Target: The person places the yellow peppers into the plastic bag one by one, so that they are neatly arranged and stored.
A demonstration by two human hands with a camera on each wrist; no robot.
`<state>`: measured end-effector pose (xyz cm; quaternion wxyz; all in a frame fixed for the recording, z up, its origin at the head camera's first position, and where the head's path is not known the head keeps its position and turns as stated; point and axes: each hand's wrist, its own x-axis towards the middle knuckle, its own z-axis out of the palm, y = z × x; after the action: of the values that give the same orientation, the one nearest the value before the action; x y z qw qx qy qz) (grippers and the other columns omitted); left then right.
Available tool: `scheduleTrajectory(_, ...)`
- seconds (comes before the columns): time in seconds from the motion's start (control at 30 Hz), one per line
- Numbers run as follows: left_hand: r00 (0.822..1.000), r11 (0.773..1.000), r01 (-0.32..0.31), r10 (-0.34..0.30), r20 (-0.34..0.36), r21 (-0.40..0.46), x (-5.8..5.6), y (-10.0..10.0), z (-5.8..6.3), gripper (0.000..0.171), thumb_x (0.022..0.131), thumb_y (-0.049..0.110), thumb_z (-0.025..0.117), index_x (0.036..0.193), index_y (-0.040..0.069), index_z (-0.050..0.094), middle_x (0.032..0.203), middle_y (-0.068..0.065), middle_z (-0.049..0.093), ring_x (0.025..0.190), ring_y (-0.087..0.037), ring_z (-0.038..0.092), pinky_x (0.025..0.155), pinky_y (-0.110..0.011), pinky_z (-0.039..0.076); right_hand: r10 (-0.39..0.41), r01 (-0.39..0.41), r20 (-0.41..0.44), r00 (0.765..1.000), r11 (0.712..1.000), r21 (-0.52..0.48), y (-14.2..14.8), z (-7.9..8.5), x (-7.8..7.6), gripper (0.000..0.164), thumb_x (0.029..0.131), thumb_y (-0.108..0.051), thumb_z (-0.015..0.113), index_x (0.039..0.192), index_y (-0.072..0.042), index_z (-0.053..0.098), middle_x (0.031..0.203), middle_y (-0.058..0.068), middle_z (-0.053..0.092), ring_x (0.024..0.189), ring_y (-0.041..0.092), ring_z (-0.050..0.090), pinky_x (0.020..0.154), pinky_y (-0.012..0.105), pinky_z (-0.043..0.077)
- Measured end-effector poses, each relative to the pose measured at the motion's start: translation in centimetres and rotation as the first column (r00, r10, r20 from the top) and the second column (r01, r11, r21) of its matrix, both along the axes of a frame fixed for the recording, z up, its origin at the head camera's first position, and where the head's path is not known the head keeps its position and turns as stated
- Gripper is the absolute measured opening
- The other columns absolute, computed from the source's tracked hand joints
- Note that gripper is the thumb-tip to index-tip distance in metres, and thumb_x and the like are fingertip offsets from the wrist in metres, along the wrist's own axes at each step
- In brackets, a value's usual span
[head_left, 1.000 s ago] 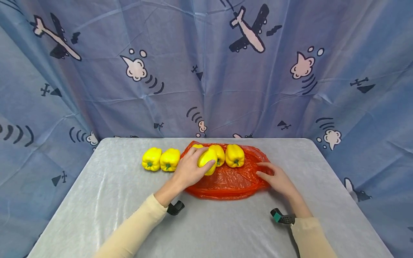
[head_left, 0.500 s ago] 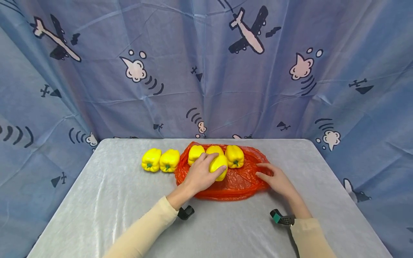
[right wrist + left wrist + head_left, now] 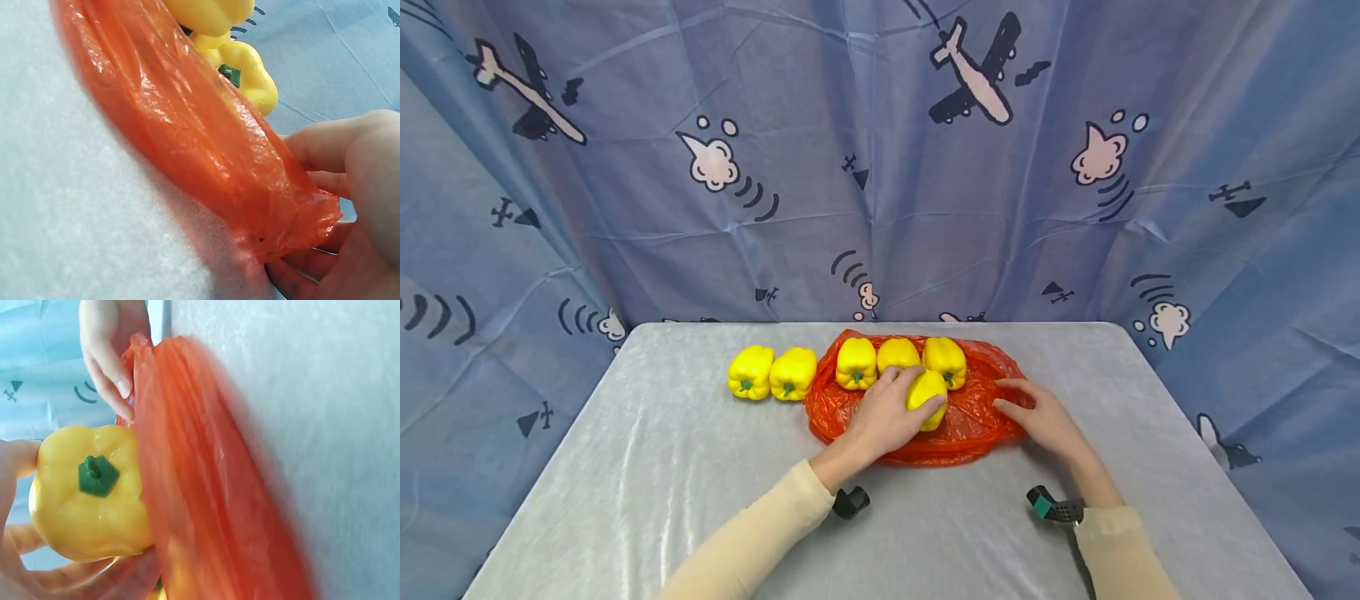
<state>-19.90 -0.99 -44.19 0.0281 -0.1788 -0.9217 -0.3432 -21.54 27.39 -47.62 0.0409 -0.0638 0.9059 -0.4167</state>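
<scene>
My left hand (image 3: 880, 421) grips a yellow bell pepper (image 3: 929, 392) over the front part of a red plastic bag (image 3: 826, 412). In the left wrist view, the pepper's green stem (image 3: 99, 475) faces the camera, next to the bag's raised front wall (image 3: 200, 481). The bag lies spread wide, with three yellow bell peppers (image 3: 856, 364) in a row along its back. At the bag's right end, my right hand (image 3: 1048, 421) holds the rim, fingers around the bunched plastic (image 3: 306, 219); part of this grip is hidden by the film.
Two more yellow bell peppers (image 3: 750, 372) stand side by side on the table left of the bag. The table (image 3: 625, 467) has a pale grey cover. Behind it hangs a blue curtain (image 3: 805, 167) with printed airplanes.
My left hand has carried its pepper rightward and toward the front of the bag, uncovering the peppers along the back. The right hand has stayed at the bag's right rim.
</scene>
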Motion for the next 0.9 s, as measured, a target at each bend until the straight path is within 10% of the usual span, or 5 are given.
scheduleTrajectory(0.9,0.997,1.000,0.008,-0.006,0.080,-0.022,0.0,2.0,-1.9,0.073,0.094,0.060,0.062,0.147,0.011,0.051,0.125,-0.012,0.054,0.094,-0.020,0.055,0.078,-0.035,0.049,0.005,-0.005,-0.016,1.000,1.000,0.001,0.0,0.2,0.2,0.048,0.100,-0.030,0.065,0.140,-0.004,0.057,0.147,0.027,0.049,0.140,0.050,0.036,0.112,0.069,0.025)
